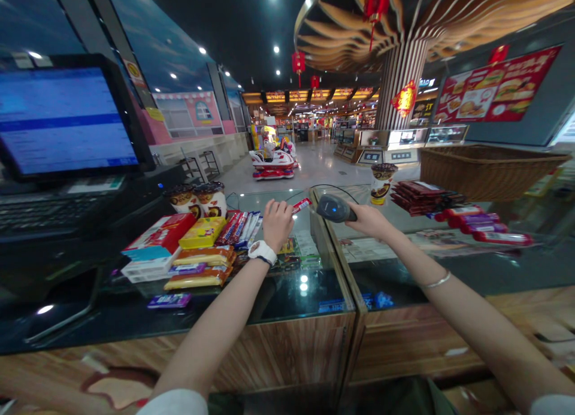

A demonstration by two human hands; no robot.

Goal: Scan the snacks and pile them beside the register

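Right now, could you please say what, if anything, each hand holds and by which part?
The left hand holds a red packet by one end; the right hand a scanner by its handle.

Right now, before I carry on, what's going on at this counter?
A person's left hand holds a small red-wrapped stick, while the right hand grips a handheld barcode scanner, its head close to the stick. Left of the hands, stacked boxes, yellow-orange snack packs and a row of candy bars lie on the glass counter. To the right are dark-red packets and a wicker basket.
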